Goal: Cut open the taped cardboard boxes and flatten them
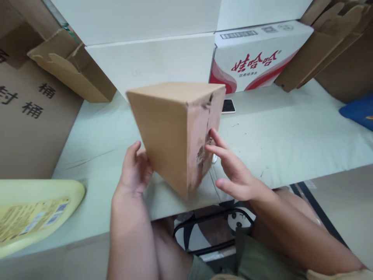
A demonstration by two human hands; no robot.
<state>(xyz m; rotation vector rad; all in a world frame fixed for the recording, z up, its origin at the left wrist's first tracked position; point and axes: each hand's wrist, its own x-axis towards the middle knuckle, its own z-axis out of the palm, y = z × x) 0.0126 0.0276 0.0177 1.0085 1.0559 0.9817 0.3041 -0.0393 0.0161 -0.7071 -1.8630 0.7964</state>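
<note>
A brown cardboard box (pixel 163 136) is tilted above the pale green table cover, one corner pointing down toward me. Its right side (pixel 199 144) carries a strip of tape and looks scuffed along a seam. My left hand (pixel 136 167) grips the box from the left, the thumb up and the other fingers partly hidden behind it. My right hand (pixel 231 169) has its fingers stretched apart, two fingertips touching the taped side near the seam. A small white object (pixel 215 158) shows partly behind the box, too hidden to name. Past the box lies a phone (pixel 229 106).
A white carton with red lettering (pixel 253 62) and plain white boxes (pixel 151 58) line the back. Cardboard boxes (pixel 26 128) stand at both sides. A yellow labelled package (pixel 43 210) lies front left, a blue object (pixel 358 112) far right. The table's front edge is near my knees.
</note>
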